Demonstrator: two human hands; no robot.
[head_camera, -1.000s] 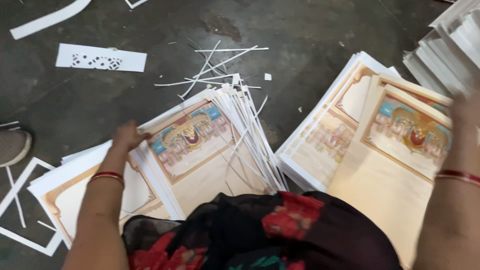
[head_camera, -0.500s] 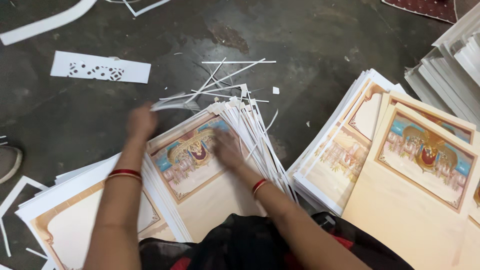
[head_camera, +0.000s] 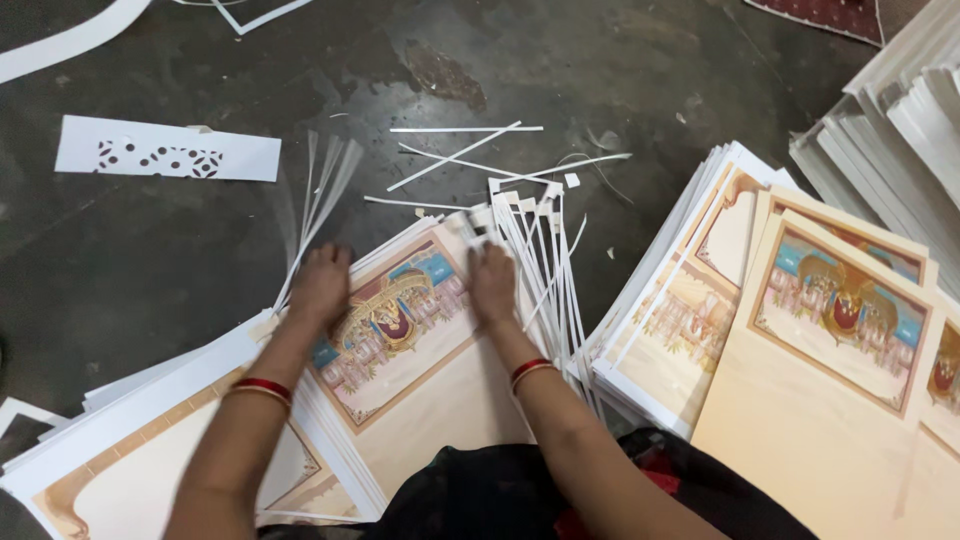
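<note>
Your left hand (head_camera: 320, 283) lies at centre-left of the frame, fingers curled down over the left edge of the top printed sheet (head_camera: 400, 330), with a blurred fan of thin white paper strips (head_camera: 318, 205) rising from it toward the upper left; whether the fingers pinch those strips cannot be told. Your right hand (head_camera: 492, 283) rests at the centre, fingers bent and pressing on the sheet's upper right corner, touching a bundle of narrow white strips (head_camera: 545, 260) that lies along the sheet's right edge. The sheet, cream with a colourful picture panel, tops a centre stack (head_camera: 340, 450) that reaches the lower edge of the frame. Red bangles (head_camera: 262, 388) circle both wrists. To the right, a second stack of printed sheets (head_camera: 680, 310) and a loose printed sheet (head_camera: 840, 330) overlap. Loose strips (head_camera: 465, 150) scatter on the dark floor (head_camera: 180, 260) above the hands; a punched white paper strip (head_camera: 165, 150) lies in the upper left.
</note>
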